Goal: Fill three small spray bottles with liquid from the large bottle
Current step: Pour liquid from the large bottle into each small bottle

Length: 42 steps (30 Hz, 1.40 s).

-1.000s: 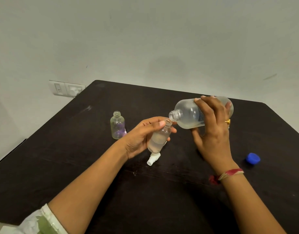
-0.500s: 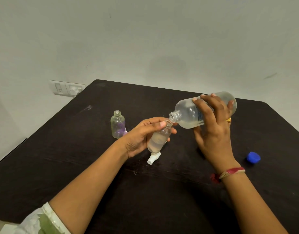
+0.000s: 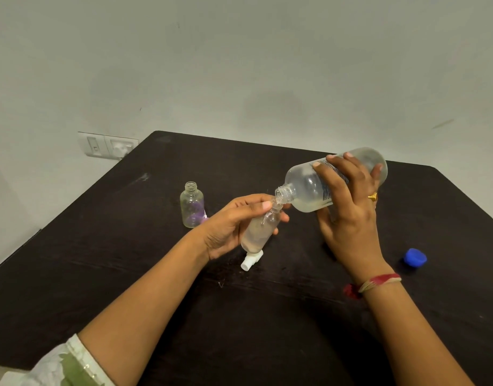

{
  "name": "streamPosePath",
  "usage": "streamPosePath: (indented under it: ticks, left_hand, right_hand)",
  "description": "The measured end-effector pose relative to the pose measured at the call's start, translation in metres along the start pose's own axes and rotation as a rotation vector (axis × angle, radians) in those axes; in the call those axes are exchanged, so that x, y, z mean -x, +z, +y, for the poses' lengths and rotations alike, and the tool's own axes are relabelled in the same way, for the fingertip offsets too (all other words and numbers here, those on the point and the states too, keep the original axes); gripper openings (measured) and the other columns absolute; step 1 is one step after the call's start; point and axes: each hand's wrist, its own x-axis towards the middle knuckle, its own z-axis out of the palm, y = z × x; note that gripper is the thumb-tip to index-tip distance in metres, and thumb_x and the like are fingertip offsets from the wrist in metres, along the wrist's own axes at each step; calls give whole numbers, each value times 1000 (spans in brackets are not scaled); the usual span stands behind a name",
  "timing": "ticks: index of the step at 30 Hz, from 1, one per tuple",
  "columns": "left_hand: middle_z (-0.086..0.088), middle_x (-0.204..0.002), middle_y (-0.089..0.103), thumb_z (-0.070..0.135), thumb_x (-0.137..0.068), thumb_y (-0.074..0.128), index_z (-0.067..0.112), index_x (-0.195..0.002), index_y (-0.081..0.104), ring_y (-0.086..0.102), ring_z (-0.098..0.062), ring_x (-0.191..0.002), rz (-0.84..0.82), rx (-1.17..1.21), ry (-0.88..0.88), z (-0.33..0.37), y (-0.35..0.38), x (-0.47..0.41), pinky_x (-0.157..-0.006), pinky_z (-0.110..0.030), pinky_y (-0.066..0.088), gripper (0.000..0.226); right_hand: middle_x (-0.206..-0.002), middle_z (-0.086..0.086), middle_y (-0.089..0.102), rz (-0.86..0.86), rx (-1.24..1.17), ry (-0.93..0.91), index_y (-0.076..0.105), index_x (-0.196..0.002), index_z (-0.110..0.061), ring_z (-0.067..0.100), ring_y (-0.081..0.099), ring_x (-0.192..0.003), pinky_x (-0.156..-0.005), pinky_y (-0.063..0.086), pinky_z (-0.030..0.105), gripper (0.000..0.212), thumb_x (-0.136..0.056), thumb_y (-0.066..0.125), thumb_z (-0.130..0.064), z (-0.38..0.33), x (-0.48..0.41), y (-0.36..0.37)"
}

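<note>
The small clear plastic spray bottle [image 3: 260, 231] is being filled, tilted over the middle of the dark surface [image 3: 114, 232] in the left grip [image 3: 231, 224]. The right grip [image 3: 348, 218] clasps the large frosted plastic bottle [image 3: 303, 190], mouth at its neck. Next, probably: level the large bottle before overflow.

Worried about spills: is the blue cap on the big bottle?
No, the blue cap lies on the table; the big bottle has an open neck.

R hand [image 3: 348, 218] has tipped the large bottle [image 3: 309, 185] steeper vs 1 s ago: base a bit higher, mouth lower, now right at the neck of the small spray bottle [image 3: 260, 232] in L hand [image 3: 228, 224]. Liquid [image 3: 309, 208] has slid toward the mouth.
</note>
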Motion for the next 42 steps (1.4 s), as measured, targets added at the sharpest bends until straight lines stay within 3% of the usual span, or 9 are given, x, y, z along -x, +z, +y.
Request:
streamPosePath:
  ticks: [16, 23, 29, 42]
  left_hand:
    - [-4, -91, 72, 48, -63, 81, 17, -101, 73, 65, -13, -74, 1, -3, -17, 0, -1, 1, -69, -22, 53, 49]
    - [-2, -91, 72, 50, -64, 79, 20, -101, 73, 65, -12, -75, -5, -27, -19, 0, 0, 1, -71, -22, 53, 48]
    - [-2, -92, 72, 50, -65, 79, 20, -101, 73, 64, -12, -75, -10, -26, -19, 0, 0, 1, -71, -23, 53, 47]
    - [-1, -91, 72, 52, -62, 80, 21, -100, 74, 64, -13, -75, 0, -33, -21, 1, 1, 1, -71, -23, 52, 49]
  right_hand:
    - [-136, 6, 35, 12, 11, -6, 38, -134, -18, 27, 25, -138, -119, -5, 43, 76, -70, 68, 11, 1, 0, 1]
    - [-137, 7, 35, 1, 9, -9, 39, -134, -18, 29, 26, -138, -119, -5, 43, 58, -79, 52, -5, 3, 0, 0]
    - [-136, 7, 36, 13, 9, -8, 40, -133, -17, 29, 27, -137, -119, -4, 44, 72, -71, 67, 9, 2, 0, 0]
    - [-136, 7, 36, 10, 3, -7, 40, -133, -18, 29, 27, -137, -119, -4, 43, 74, -71, 68, 11, 2, 0, 0]
